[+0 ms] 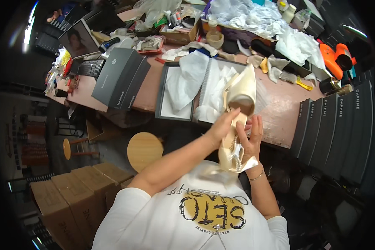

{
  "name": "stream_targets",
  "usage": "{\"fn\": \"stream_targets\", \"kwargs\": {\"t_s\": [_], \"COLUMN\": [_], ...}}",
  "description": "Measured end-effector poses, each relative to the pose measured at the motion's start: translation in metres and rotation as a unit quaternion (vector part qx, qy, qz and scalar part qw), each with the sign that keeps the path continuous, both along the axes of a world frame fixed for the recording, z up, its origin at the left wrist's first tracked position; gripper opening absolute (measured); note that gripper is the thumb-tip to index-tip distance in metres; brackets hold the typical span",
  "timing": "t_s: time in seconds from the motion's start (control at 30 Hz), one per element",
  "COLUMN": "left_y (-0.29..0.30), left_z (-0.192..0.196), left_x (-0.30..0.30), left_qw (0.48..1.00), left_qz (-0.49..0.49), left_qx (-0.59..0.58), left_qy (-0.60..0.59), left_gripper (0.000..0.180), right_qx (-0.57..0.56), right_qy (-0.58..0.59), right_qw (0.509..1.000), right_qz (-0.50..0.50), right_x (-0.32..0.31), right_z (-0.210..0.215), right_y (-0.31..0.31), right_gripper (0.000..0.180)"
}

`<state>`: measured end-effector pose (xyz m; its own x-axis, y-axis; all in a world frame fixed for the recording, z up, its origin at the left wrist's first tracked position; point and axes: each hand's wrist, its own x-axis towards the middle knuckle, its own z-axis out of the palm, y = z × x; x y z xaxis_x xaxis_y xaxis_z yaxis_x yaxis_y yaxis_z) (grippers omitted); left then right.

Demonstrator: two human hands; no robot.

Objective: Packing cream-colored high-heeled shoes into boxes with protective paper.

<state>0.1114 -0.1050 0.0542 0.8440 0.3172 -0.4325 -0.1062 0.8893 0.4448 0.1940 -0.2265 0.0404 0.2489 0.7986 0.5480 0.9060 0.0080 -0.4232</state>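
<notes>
In front of my chest I hold a cream pointed-toe shoe (242,89), its toe pointing away toward the table and its heel end close to my shirt. My left hand (221,130) grips the shoe's left side at the middle, thumb near the opening. On the other side is my right hand (252,137), with its thumb over the insole and its fingers fairly straight along the side. A beaded strap (236,155) and a white piece (249,163) show at the heel end. Beyond the shoe, an open dark grey shoe box (158,100) with white tissue paper (187,77) lies on the table.
Closed grey boxes (116,79) sit left on the pink table (146,93); more boxes (350,121) are stacked right. An orange tool (335,58), a yellow-handled brush (302,84) and crumpled tissue (300,46) lie farther back. A round stool (145,151) and cartons (71,196) stand left.
</notes>
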Motion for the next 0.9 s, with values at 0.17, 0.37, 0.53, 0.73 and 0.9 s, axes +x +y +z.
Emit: {"fn": "stream_targets", "kwargs": {"t_s": [0.17, 0.37, 0.53, 0.73, 0.9], "left_y": [-0.029, 0.092, 0.121, 0.134, 0.131], "left_z": [-0.010, -0.020, -0.093, -0.078, 0.052], "left_x": [0.005, -0.010, 0.021, 0.055, 0.045], "left_qw": [0.956, 0.648, 0.302, 0.363, 0.686], "left_qz": [-0.202, -0.101, -0.306, -0.288, -0.326], "left_qx": [0.213, 0.737, 0.899, 0.885, 0.643], "left_qy": [0.011, 0.165, 0.087, -0.036, 0.099], "left_gripper": [0.047, 0.036, 0.051, 0.048, 0.020], "right_qx": [-0.087, -0.142, -0.101, -0.105, 0.022], "right_qy": [-0.001, 0.081, 0.383, 0.409, 0.660], "right_qw": [0.996, 0.984, 0.894, 0.884, 0.747], "right_qz": [-0.011, -0.068, -0.210, -0.199, -0.078], "right_x": [0.040, 0.044, 0.042, 0.058, 0.071], "right_z": [0.011, 0.017, 0.003, 0.019, 0.012], "right_y": [-0.050, -0.068, -0.073, -0.046, -0.026], "right_gripper": [0.044, 0.045, 0.028, 0.019, 0.027]}}
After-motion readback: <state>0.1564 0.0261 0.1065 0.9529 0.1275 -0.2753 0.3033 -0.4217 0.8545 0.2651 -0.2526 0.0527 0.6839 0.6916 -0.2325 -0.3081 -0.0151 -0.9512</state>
